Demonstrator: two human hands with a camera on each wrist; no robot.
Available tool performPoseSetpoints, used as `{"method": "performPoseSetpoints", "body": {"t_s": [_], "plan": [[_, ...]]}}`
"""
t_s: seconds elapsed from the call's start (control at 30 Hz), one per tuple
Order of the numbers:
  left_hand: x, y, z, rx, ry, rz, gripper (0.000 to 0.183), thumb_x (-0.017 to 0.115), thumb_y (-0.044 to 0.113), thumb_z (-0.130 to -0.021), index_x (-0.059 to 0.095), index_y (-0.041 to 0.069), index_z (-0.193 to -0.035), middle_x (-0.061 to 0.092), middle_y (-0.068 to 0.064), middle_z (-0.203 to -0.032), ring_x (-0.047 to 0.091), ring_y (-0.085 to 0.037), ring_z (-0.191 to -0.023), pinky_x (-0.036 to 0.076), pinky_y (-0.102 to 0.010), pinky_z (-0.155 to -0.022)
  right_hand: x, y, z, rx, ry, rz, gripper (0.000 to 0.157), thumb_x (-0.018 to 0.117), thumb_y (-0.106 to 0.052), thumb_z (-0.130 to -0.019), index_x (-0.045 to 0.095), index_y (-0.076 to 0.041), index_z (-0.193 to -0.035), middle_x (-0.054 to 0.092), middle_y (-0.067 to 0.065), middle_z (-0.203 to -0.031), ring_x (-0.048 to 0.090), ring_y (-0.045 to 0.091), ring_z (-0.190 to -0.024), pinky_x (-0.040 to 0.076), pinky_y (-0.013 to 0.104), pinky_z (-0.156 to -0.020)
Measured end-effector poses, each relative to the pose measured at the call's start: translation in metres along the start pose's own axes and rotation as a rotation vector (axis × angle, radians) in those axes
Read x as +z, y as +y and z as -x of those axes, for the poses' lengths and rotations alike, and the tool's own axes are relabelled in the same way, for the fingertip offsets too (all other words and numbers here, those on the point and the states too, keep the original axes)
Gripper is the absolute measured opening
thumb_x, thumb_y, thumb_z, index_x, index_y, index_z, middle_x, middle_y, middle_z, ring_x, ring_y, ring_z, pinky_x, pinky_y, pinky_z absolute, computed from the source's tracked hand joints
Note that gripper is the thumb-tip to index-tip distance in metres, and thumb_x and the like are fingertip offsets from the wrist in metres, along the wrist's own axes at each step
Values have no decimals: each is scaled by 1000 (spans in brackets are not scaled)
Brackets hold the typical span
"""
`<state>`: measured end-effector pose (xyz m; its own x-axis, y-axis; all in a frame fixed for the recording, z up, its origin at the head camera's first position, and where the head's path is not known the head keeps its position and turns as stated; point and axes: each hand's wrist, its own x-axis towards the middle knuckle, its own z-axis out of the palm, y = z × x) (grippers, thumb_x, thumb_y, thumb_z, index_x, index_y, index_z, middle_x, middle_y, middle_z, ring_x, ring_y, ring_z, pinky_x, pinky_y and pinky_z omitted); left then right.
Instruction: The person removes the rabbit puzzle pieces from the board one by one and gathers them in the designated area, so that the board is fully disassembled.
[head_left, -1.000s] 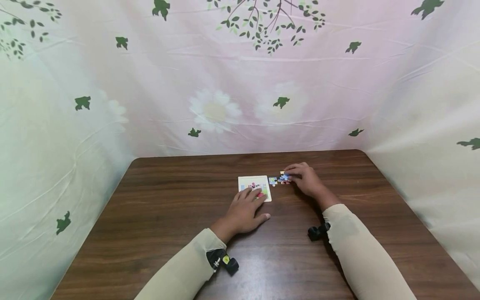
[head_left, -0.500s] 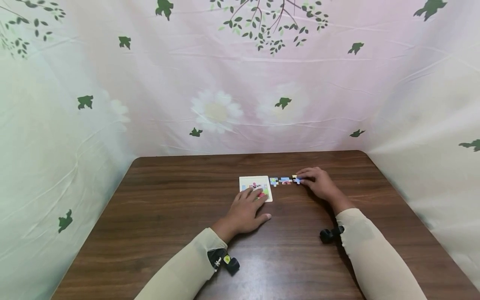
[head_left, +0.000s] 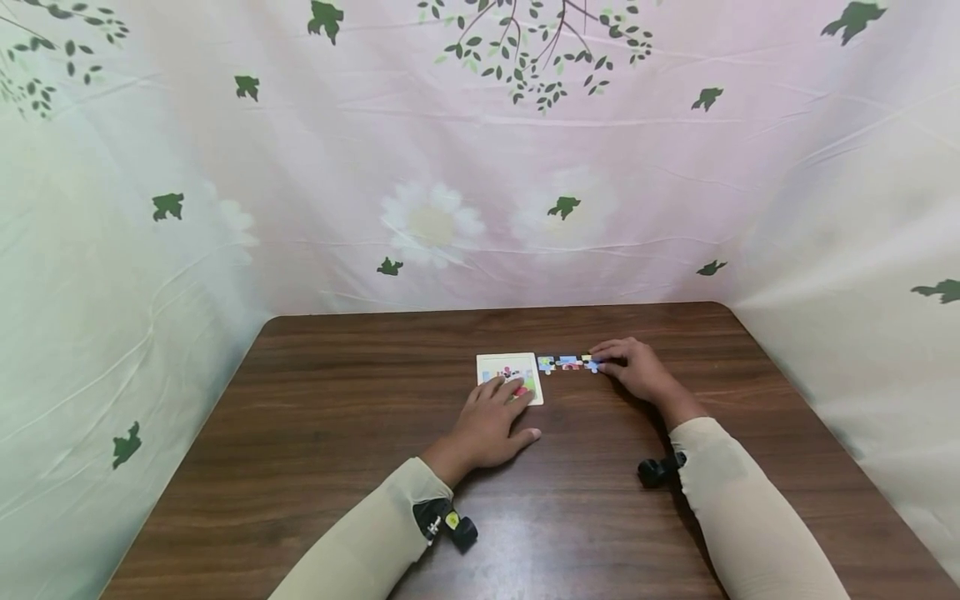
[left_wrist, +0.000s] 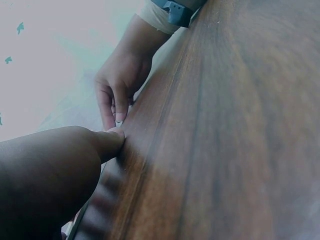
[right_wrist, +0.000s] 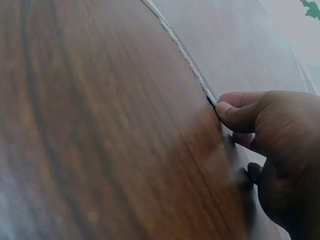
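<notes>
On the brown table lies a white-framed puzzle board (head_left: 491, 359) with a colourful cartoon picture. My left hand (head_left: 486, 427) rests on its lower part with fingers spread, hiding some of the picture. To the right of the board, a left puzzle piece (head_left: 546, 364) and a middle puzzle piece (head_left: 569, 363) lie in a row. At the row's right end, my right hand (head_left: 637, 372) pinches a blue and yellow puzzle piece (head_left: 589, 364) between thumb and fingers, right beside the middle one. The right wrist view shows this right hand (right_wrist: 285, 130) low at the tabletop.
The wooden table (head_left: 337, 433) has rounded far corners. Behind it and along both sides hangs a pale curtain (head_left: 480, 167) printed with leaves and flowers. Each wrist wears a small black camera, the left camera (head_left: 463, 533) lying close over the tabletop.
My right hand has moved right with its puzzle piece, from over the middle piece to the row's right end, then slightly back toward the row. My left hand stays on the board.
</notes>
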<state>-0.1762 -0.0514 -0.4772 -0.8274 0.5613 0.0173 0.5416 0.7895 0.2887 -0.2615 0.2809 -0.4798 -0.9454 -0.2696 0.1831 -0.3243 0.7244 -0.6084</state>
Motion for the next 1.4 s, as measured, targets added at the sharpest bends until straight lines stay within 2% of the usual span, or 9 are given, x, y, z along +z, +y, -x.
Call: {"method": "performPoseSetpoints", "body": {"t_s": [0.3, 0.4, 0.6, 0.87, 1.0, 1.13, 1.23, 1.4], "plan": [[0, 0, 0, -2, 1, -2, 67, 53, 61, -110, 47, 28, -168, 35, 1, -180, 28, -34, -167, 24, -58, -135, 2, -4, -2, 0, 10, -7, 22, 73, 2, -101, 82, -1, -121, 72, 21, -139, 58, 47, -138, 45, 68, -117], [0, 0, 0, -1, -6, -7, 67, 52, 62, -110, 46, 28, -168, 34, 1, -180, 28, -34, -168, 24, -57, -136, 4, -9, -4, -4, 33, 0, 23, 72, 3, -102, 81, -1, -123, 71, 20, -138, 59, 45, -137, 45, 67, -117], [2, 0, -1, 4, 3, -16, 67, 53, 62, -110, 49, 27, -167, 35, -2, -180, 29, -35, -168, 26, -57, -135, 12, -27, -11, -71, 98, 4, 17, 74, 1, -101, 82, 0, -116, 74, 20, -131, 61, 43, -128, 47, 66, -112], [0, 2, 2, 17, 44, -2, 65, 60, 58, -108, 56, 21, -162, 42, -8, -176, 33, -37, -166, 29, -58, -134, 31, -39, -19, -116, 120, -53, 15, 75, 5, -98, 83, 1, -111, 76, 19, -125, 63, 40, -123, 51, 60, -107], [-3, 6, 3, 20, 74, -44, 65, 63, 57, -106, 58, 20, -160, 45, -9, -173, 38, -34, -163, 32, -58, -132, 39, -49, -22, -122, 103, -82, 15, 75, 2, -99, 84, -2, -110, 76, 16, -125, 63, 37, -122, 54, 57, -103], [-7, 11, 7, 4, 88, -113, 64, 63, 58, -106, 61, 19, -157, 52, -8, -166, 46, -32, -155, 39, -57, -127, 49, -61, -26, -145, 79, -103, 13, 76, 0, -100, 84, -4, -110, 77, 15, -125, 63, 37, -122, 52, 58, -105], [-7, 15, 10, -10, 62, -174, 66, 58, 63, -107, 61, 20, -157, 55, -6, -162, 47, -32, -154, 43, -55, -124, 56, -70, -29, -168, 61, -96, 13, 76, -2, -101, 84, -5, -111, 77, 14, -125, 64, 37, -123, 52, 59, -106], [-7, 19, 13, -17, -4, -228, 72, 51, 68, -108, 55, 20, -162, 49, -8, -168, 43, -33, -159, 42, -54, -126, 68, -88, -34, -184, 4, -86, 14, 74, -5, -103, 83, -6, -115, 75, 12, -127, 68, 34, -120, 57, 57, -104]]}}
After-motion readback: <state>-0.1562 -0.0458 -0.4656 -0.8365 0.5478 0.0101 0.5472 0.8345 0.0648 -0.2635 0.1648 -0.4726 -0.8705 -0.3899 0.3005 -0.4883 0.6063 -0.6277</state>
